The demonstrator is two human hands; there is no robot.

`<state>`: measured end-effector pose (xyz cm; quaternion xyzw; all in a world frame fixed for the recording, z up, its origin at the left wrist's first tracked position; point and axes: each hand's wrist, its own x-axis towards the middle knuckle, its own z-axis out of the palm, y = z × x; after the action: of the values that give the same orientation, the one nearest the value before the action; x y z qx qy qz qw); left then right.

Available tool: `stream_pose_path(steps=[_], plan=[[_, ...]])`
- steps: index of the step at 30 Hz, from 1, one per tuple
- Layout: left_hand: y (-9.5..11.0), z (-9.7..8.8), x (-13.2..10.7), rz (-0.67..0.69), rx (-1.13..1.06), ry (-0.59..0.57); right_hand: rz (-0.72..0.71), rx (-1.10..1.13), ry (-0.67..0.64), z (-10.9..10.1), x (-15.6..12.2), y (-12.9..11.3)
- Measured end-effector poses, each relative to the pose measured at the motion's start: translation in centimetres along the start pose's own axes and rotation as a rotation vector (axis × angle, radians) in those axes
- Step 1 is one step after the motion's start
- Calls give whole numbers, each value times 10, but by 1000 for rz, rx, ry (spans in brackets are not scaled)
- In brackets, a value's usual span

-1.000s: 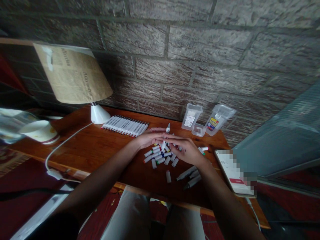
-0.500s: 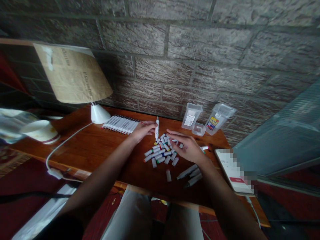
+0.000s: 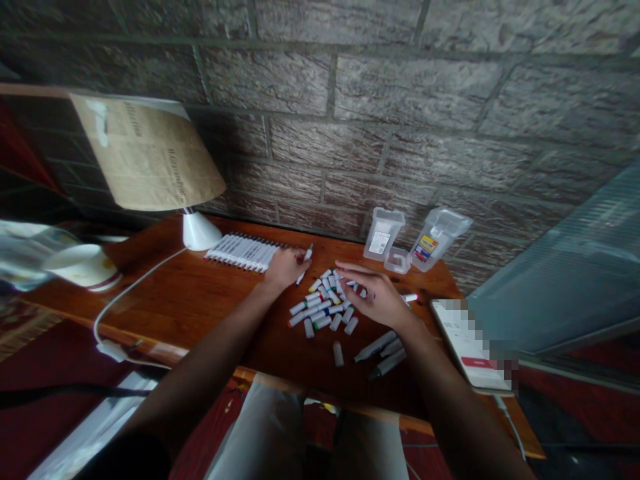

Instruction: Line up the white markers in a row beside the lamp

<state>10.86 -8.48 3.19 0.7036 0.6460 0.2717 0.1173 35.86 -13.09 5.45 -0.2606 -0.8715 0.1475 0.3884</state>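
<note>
Stone wall (image 3: pixel 320 87) behind, a crowded table (image 3: pixel 180 300) in front

The paper-shaded lamp (image 3: pixel 150 160) stands at the table's left, its white cord (image 3: pixel 140 277) running over the near edge. On the right lies a flat screen (image 3: pixel 455 333), partly blurred into blocks. My right forearm (image 3: pixel 430 373) hides the ends of several loose markers (image 3: pixel 373 348). Two clear containers (image 3: pixel 384 233) stand by the wall, labels towards me — what is inside I can't make out — with a small clear piece (image 3: pixel 397 261) between them. A paper cup (image 3: pixel 83 267) sits at the far left. The row of markers (image 3: pixel 243 251) lies beside the lamp base, its right end behind my left hand (image 3: pixel 284 270). Those fingers pinch a single marker (image 3: pixel 308 253), tilted, just left of the heaped caps (image 3: pixel 323 310). My right hand (image 3: pixel 377 293) has its fingers stretched over the heap, hiding some; whether they touch, I can't tell. One lone cap (image 3: pixel 338 354) lies nearer me.
</note>
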Motion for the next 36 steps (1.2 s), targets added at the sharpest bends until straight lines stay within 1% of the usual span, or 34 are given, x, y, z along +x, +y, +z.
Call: stream_pose_path(steps=[6,9,13,17,20,22,26,31,36], plan=[[11,1,-4,-96,281,-22,-6,-7,6,1,0,1],[13,2,-7,-78,369,-35,-14,-14,-1,1,0,1],[9,1,-8,-29,355,13,-7,-24,-6,1,0,1],[-6,-11,-5,-25,348,74,-16,-28,9,1,-1,4],[-19,-21,-2,-72,340,89,-26,-22,8,1,-1,5],[-24,-25,-1,-118,344,66,-22,-16,11,2,-1,5],[-23,-27,-1,-169,370,13,-21,-19,6,3,-1,4],[-17,-24,-2,-176,416,9,-29,-28,5,3,-1,5],[-17,-24,-4,-211,429,-5,-15,-22,15,3,-2,6]])
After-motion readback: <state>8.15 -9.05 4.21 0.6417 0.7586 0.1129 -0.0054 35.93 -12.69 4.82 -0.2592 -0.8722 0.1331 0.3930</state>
